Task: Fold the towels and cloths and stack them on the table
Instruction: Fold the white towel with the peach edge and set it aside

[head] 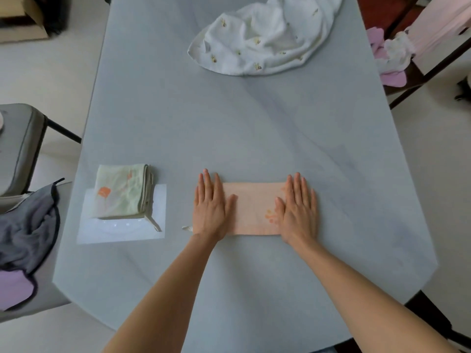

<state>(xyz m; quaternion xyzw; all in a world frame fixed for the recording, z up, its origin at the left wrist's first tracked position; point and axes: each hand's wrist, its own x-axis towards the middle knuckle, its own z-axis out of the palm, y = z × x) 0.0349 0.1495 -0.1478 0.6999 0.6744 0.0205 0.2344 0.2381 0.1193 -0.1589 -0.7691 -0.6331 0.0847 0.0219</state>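
Note:
A peach-pink towel (253, 208) lies folded into a flat strip near the front of the grey table (229, 128). My left hand (211, 207) presses flat on its left end, fingers straight. On the right end my right hand (298, 207) presses flat the same way. A small hanging loop sticks out at the towel's lower left corner. To the left, a folded pale green cloth (122, 191) with an orange print sits on top of a white folded piece (122, 230). A crumpled white cloth (262, 36) with small yellow prints lies at the far side of the table.
A grey chair (20, 149) stands left of the table; grey and lilac cloths (25, 240) hang over a seat at the lower left. More lilac and white cloths (390, 54) lie on a dark-framed chair at the right. A cardboard box (20, 19) sits at the top left.

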